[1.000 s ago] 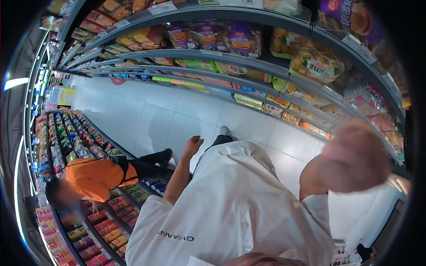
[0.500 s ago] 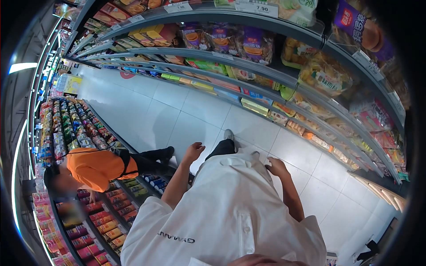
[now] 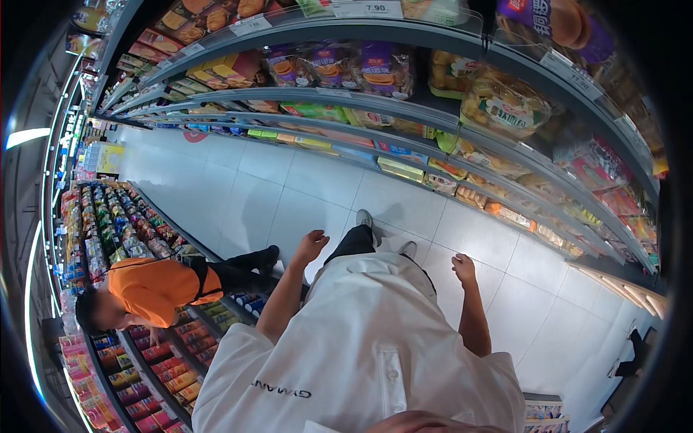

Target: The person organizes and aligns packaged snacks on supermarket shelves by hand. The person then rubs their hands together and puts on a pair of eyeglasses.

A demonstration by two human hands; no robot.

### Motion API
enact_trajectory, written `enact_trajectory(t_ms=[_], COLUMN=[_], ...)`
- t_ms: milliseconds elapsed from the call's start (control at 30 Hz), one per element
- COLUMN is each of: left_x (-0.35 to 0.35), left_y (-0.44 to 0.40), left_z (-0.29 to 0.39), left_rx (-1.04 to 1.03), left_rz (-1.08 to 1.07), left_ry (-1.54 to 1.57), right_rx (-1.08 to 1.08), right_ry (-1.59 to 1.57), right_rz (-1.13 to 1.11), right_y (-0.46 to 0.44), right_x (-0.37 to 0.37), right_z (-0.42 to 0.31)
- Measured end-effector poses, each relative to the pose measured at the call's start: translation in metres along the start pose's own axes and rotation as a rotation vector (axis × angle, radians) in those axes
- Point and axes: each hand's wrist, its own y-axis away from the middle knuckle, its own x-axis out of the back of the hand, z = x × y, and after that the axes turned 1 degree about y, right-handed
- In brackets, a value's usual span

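My left hand (image 3: 310, 246) hangs in the air to the left of my white shirt (image 3: 339, 332). Its fingers are loosely bent and apart, with nothing visible in them. On the other side, my right hand (image 3: 463, 268) hovers over the pale floor tiles, fingers half curled and holding nothing that I can see. Neither hand touches a shelf or any goods. Closest ahead are my dark trouser leg (image 3: 354, 242) and a grey shoe (image 3: 364, 217).
A curved shelf unit (image 3: 433, 119) of packaged breads runs along the front and right. To the left, a person in an orange top (image 3: 148, 289) leans by racks of snack packets (image 3: 119, 216). White floor tiles (image 3: 310, 180) lie between. Someone's dark-clothed leg (image 3: 635, 353) shows at far right.
My right hand has swung outward, away from my shirt. The shelf has shifted left and slightly up in view. A second shoe shows more fully beside the first.
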Motion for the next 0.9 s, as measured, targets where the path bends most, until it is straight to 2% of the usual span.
enact_trajectory(t_ms=[167,333,433,500,533,567,600,667,900], left_x=[0.005,0.012,0.012,0.013,0.017,0.017,0.017,0.026,0.039], left_y=[0.002,0.009,-0.001,-0.009,-0.013,-0.018,-0.014,-0.004,-0.017], left_z=[-0.001,0.001,-0.001,-0.033,-0.043,-0.049,-0.035,-0.016,-0.017], left_rx=[-0.018,0.013,0.067,0.055,0.05,0.046,0.063,0.091,0.1], left_rz=[0.033,0.05,0.015,0.071,0.053,0.044,0.029,0.016,0.034], left_ry=[-0.019,-0.016,-0.031,0.072,0.072,0.073,0.092,0.114,0.145], right_rx=[-0.002,-0.021,0.055,0.208,0.194,0.091,0.08,0.075,0.091], right_ry=[0.063,0.038,0.132,0.246,0.21,0.162,0.182,0.187,0.211], right_rz=[-0.022,-0.014,-0.026,0.044,0.039,-0.016,-0.007,0.007,0.027], right_y=[0.0,0.001,0.003,-0.026,-0.024,-0.015,-0.012,-0.01,-0.015], right_x=[0.007,0.001,-0.001,-0.025,-0.026,-0.022,-0.02,-0.021,-0.03], right_z=[0.043,0.052,0.06,0.078,0.069,0.046,0.031,0.012,-0.006])
